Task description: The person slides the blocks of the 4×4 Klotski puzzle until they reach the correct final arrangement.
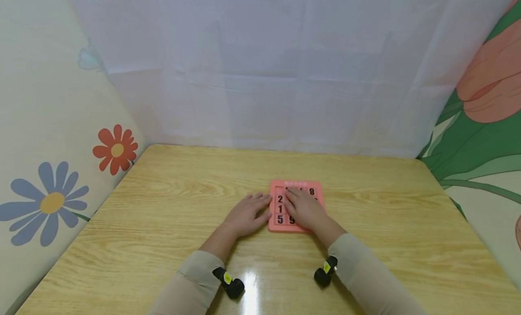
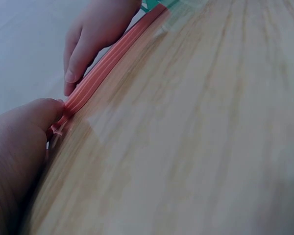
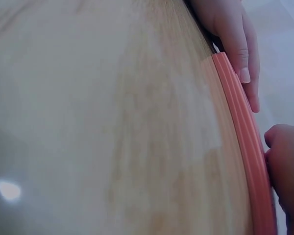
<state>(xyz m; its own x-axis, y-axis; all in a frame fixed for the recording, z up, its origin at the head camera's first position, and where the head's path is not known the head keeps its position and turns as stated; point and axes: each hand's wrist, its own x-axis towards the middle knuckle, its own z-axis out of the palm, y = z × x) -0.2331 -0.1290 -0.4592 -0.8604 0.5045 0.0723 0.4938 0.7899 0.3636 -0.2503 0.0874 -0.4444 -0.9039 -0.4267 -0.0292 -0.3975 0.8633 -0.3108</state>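
Observation:
A pink number slide puzzle [image 1: 280, 204] lies flat on the wooden table, with black digits such as 2, 1, 5 and 8 on its tiles. My left hand [image 1: 247, 214] rests on the table at the puzzle's left side, fingertips and thumb right at its edge. Across the tiles lies my right hand [image 1: 304, 208], its fingers extended and fingertips on the upper middle part, hiding several digits. Both wrist views show the puzzle's ridged pink side [image 2: 100, 76] low and edge-on; in the right wrist view the right thumb [image 3: 284, 147] is beside that side.
The wooden table [image 1: 183, 179] reaches back to a white cloth backdrop [image 1: 260, 93]. Flower-patterned panels [image 1: 24, 125] stand along the left and right. Each sleeve carries a small black wrist camera [image 1: 234, 288] on a strap.

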